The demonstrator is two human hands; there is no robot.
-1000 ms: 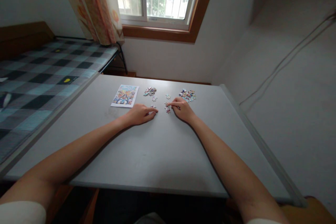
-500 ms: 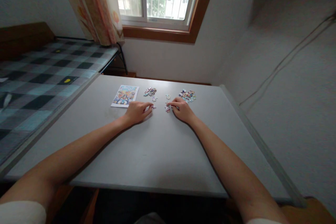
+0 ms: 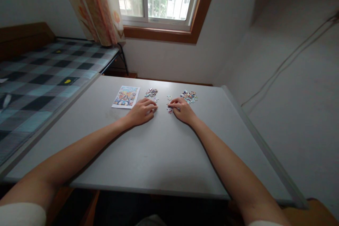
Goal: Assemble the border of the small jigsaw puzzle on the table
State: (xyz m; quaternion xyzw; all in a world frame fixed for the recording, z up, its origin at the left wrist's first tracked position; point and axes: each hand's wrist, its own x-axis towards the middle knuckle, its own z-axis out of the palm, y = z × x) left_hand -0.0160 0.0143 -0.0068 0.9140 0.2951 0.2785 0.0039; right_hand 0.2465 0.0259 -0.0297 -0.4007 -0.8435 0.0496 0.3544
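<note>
My left hand (image 3: 143, 112) rests on the table just right of a printed picture sheet (image 3: 125, 96). Its fingers are curled down over a small jigsaw piece, mostly hidden under the fingertips. Across a narrow gap, my right hand (image 3: 183, 111) has its thumb and forefinger closed at a jigsaw piece beside a small cluster of jigsaw pieces (image 3: 170, 111). A loose piece (image 3: 169, 97) lies just beyond the right fingertips. Another small group of pieces (image 3: 156, 99) sits beyond the left fingers.
Two piles of jigsaw pieces lie toward the table's far side, a left pile (image 3: 151, 92) and a right pile (image 3: 189, 96). The white table (image 3: 148, 159) has a raised strip along its right edge. A bed (image 3: 53, 74) stands at the left, below a curtain (image 3: 92, 7).
My left hand has shifted slightly right and its fingers now cover the piece that showed at its fingertips. My right hand has barely moved over the small cluster.
</note>
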